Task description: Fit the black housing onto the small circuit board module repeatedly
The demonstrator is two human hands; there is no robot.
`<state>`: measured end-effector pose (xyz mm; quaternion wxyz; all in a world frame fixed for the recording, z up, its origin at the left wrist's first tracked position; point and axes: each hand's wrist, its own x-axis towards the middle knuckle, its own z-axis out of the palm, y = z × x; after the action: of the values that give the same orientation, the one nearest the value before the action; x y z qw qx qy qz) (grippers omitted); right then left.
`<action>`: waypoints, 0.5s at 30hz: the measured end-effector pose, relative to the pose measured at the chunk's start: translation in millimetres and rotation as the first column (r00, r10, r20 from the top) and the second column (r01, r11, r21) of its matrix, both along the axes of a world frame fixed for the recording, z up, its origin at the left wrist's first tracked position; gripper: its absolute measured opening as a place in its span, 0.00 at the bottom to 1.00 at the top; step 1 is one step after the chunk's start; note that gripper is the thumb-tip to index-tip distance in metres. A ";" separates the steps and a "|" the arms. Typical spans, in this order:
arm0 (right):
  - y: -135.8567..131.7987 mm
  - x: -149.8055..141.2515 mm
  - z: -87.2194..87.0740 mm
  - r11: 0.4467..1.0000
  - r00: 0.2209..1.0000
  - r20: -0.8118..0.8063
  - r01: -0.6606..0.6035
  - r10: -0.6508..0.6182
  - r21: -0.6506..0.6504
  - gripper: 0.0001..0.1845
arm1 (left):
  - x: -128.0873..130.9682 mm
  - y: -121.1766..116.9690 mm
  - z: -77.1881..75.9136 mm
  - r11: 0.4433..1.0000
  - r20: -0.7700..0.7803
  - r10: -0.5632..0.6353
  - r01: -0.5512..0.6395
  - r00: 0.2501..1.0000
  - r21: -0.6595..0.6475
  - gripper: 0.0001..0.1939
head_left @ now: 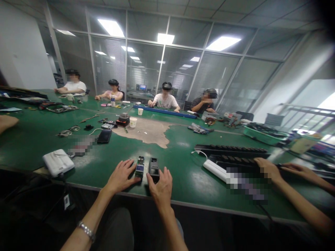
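Observation:
Near the table's front edge, a narrow circuit board module [140,168] with a blue section lies beside a black plastic housing [154,164] with square openings. My left hand [120,177] rests to the left of the module, fingers spread, its thumb close to the near end; whether it touches is unclear. My right hand [162,186] straddles the near end of the housing, thumb against the left side and fingers along the right. A slim gap separates the two parts.
A white box [58,162] sits at the left front edge, a black phone [104,136] beyond it. Paper cups [133,122] stand further back. At right lie a white power strip [215,170], black slotted bars [232,150] and a co-worker's hands [269,169]. Several people sit opposite.

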<state>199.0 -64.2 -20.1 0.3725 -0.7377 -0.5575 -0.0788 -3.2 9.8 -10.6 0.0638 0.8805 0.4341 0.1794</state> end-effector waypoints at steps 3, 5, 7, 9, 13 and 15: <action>-0.8 1.4 -2.4 1.000 1.000 0.026 0.001 -0.001 -0.017 0.37 | 0.2 -0.6 0.9 1.000 -0.007 0.001 -0.001 1.000 -0.004 0.37; -0.9 2.4 -4.6 1.000 0.999 0.033 0.001 -0.001 0.005 0.40 | 0.0 -0.7 1.2 1.000 -0.008 0.000 0.000 1.000 -0.005 0.37; -0.9 3.0 -6.3 0.999 0.999 0.033 -0.002 0.001 0.040 0.45 | -0.2 -0.5 1.4 1.000 -0.009 0.002 -0.002 1.000 -0.004 0.37; -1.1 3.0 -6.6 0.998 1.000 0.028 0.002 -0.003 0.058 0.47 | -0.4 -0.5 1.6 1.000 -0.013 0.006 -0.006 1.000 -0.005 0.37; -1.7 0.5 -2.3 1.000 1.000 0.017 0.021 -0.021 0.008 0.38 | -0.5 -1.6 3.0 1.000 -0.014 0.010 -0.010 1.000 -0.008 0.38; -2.0 -1.1 1.4 0.999 1.000 0.002 0.030 -0.030 -0.021 0.32 | -0.4 -2.8 4.1 1.000 -0.013 0.011 -0.011 1.000 -0.005 0.38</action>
<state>197.9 -66.2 -18.7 0.3627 -0.7498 -0.5477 -0.0791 -3.6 7.1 -6.6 0.0621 0.8790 0.4400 0.1729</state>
